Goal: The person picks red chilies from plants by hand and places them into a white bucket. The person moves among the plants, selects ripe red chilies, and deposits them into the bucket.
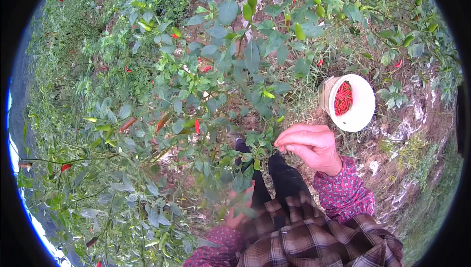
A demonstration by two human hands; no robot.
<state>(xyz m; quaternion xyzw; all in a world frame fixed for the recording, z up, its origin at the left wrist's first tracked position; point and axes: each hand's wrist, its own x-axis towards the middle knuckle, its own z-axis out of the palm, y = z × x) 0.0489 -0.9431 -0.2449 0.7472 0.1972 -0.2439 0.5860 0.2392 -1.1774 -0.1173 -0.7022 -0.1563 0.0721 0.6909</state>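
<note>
My right hand [311, 146] is above the plants near my legs, its fingers together and the thumb close to the fingertips. Nothing shows between them, though the palm faces away from view. Just left of those fingertips are the leaves of a chili pepper plant [257, 143]. Leaves partly cover my left hand [240, 202], which is low beside my leg; its grip is hidden and blurred. A white plastic bucket [362, 107] stands tilted on the ground beyond my right hand. Red chili peppers [343, 98] lie in its bottom.
Chili plants crowd the left and far side, bearing green peppers [299, 31] and red peppers [197, 126]. A thin branch [92, 159] reaches across at left. Dry grass and soil [305, 114] surround the bucket. Torn plastic film [401, 132] lies at right.
</note>
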